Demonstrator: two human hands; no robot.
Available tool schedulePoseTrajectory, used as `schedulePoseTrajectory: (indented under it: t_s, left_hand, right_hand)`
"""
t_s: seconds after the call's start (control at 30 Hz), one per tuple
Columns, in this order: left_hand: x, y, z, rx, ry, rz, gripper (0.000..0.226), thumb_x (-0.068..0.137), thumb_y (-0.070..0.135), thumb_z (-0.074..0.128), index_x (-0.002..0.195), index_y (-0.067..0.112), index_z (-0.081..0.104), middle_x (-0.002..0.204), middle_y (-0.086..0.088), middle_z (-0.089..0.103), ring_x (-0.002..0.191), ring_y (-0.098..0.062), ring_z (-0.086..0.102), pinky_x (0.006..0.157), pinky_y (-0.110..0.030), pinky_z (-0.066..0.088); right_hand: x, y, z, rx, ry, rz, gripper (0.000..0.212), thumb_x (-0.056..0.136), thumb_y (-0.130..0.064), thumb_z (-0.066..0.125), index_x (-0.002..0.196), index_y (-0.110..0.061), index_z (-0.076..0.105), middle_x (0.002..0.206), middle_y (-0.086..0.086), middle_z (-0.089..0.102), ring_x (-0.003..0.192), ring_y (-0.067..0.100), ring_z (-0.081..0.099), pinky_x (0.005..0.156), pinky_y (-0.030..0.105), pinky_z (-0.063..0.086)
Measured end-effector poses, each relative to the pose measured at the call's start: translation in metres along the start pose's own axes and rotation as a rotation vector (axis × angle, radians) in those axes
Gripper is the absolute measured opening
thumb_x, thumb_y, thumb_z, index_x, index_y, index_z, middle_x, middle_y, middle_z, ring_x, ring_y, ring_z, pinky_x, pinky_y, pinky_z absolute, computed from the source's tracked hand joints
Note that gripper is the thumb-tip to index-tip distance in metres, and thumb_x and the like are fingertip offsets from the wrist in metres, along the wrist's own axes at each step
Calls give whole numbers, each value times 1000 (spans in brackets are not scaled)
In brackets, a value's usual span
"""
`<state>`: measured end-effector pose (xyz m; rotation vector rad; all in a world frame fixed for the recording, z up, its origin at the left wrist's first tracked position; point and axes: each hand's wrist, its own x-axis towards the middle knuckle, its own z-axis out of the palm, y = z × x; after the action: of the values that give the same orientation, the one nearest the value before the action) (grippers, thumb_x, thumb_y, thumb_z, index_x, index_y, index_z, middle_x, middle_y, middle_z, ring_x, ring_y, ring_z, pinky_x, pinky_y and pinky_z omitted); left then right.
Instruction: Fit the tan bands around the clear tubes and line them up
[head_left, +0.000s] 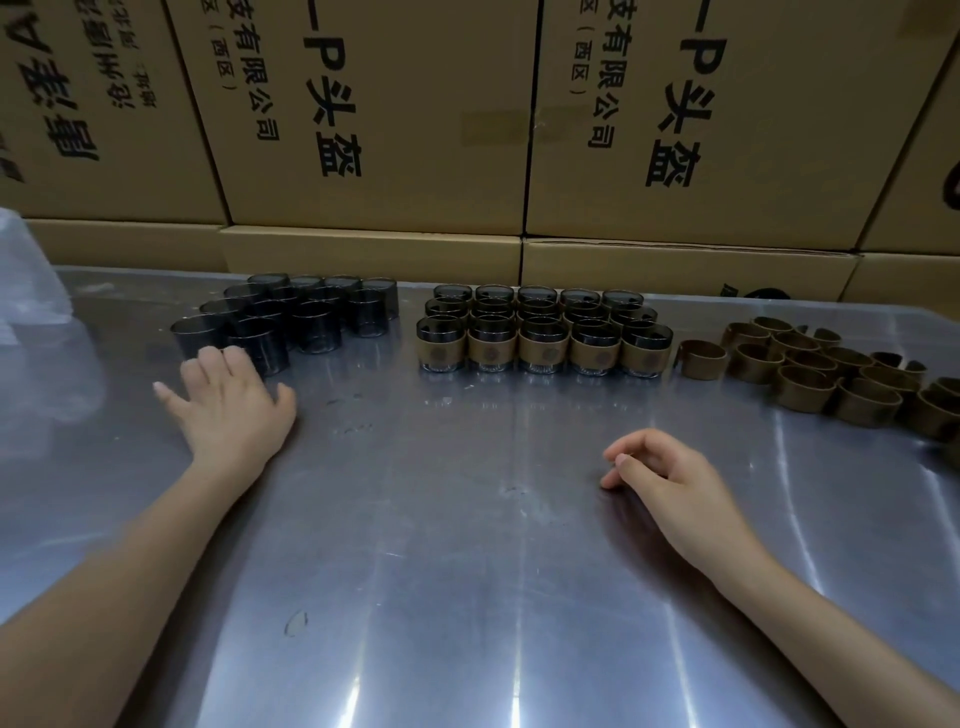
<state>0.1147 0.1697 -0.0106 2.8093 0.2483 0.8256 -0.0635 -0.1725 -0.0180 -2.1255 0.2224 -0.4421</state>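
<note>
Now fifteen dark see-through tubes (540, 332) stand in neat rows, tan bands (543, 351) around the front ones. Left hand (228, 405) lies flat, fingers spread; right hand (670, 475) rests loosely curled, holding nothing.

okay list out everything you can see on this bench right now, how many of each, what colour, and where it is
bare tubes: about a dozen, dark smoky clear, clustered far left on the table
banded tubes: fifteen, in three rows of five, tan bands visible on the front row, centre back
loose bands: a pile, exact count unclear, tan, far right; one band stands apart beside the banded rows
table: one, shiny scratched metal
cardboard boxes: several, brown with black print, stacked behind the table
plastic bag: clear, left edge
left hand: open, fingers at the nearest bare tubes
right hand: loosely curled, resting on the table, holding nothing
</note>
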Motion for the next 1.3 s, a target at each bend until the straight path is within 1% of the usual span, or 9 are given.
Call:
schedulePoseTrajectory:
  t_s: [0.2, 0.37, 0.43, 0.57, 0.67, 0.9, 0.97, 1.07, 1.3]
  left_hand:
    - [-52, 25, -23, -82, -20, 184, 37, 84, 26, 64, 102, 0, 43, 106, -19, 41, 104, -38, 39, 101, -65, 28]
    - [-104, 69, -42, -319, -3, 583, 29, 80, 20, 69, 89, 5, 45, 91, -9, 40, 85, -25, 36, 75, -38, 35]
    - [-122, 90, -47, -417, -52, 729, 29, 79, 21, 69, 90, 8, 46, 93, -5, 38, 86, -19, 32, 76, -32, 33]
    - [-151, 137, -52, -604, -178, 942, 33, 71, 19, 65, 96, 6, 48, 106, -9, 43, 103, -22, 36, 92, -30, 35]
    - [-165, 164, -53, -708, -259, 1020, 40, 67, 20, 65, 101, 7, 47, 120, -7, 41, 121, -24, 33, 103, -32, 33]
    - [-161, 168, -56, -1071, -508, 825, 75, 70, 40, 66, 133, 32, 26, 149, 9, 12, 142, -6, 17, 111, -15, 24]
    - [-156, 171, -59, -1271, -690, 620, 86, 71, 38, 68, 141, 27, 20, 151, 1, 23, 141, -7, 26, 114, -17, 25]
    - [-149, 172, -61, -1493, -904, 378, 81, 78, 15, 73, 145, 15, 28, 141, -6, 48, 123, -8, 53, 104, -21, 42]
    - [-149, 175, -58, -1479, -824, 383, 59, 77, -7, 74, 128, 11, 51, 117, -2, 65, 105, -6, 64, 92, -18, 49]
  right_hand:
    - [-3, -5, -1, -3, -19, 10, 20, 96, -18, 54, 83, -32, 61, 74, -18, 71, 84, 8, 65, 77, 31, 47]
    - [-5, -8, -2, -26, -52, -24, 12, 89, -22, 63, 84, -32, 61, 77, -16, 70, 82, 9, 65, 78, 32, 48]
    - [-7, -10, -2, -27, -108, -74, 11, 84, -29, 70, 90, -33, 61, 82, -15, 69, 85, 4, 64, 81, 29, 50]
    - [-10, -13, 0, -68, -222, -128, 57, 60, -60, 72, 109, -34, 59, 106, -13, 66, 106, 7, 60, 96, 35, 48]
    - [-8, -10, -2, -29, -177, -119, 51, 57, -47, 72, 104, -39, 55, 101, -13, 67, 100, 9, 62, 88, 34, 51]
    - [-5, -8, -2, 203, -69, -242, 67, 60, -17, 83, 115, -37, 52, 105, -21, 65, 102, 1, 63, 86, 18, 49]
    - [-2, -4, -3, 231, -56, -282, 69, 66, 6, 81, 117, -31, 52, 106, -21, 66, 102, 0, 62, 86, 14, 46]
    - [-2, -3, -3, 242, -87, -300, 65, 70, 8, 79, 118, -26, 51, 107, -21, 66, 102, -1, 63, 84, 10, 45]
    - [-5, -8, -3, 275, -70, -326, 61, 70, 14, 76, 118, -13, 49, 107, -8, 62, 93, -7, 62, 78, 8, 46]
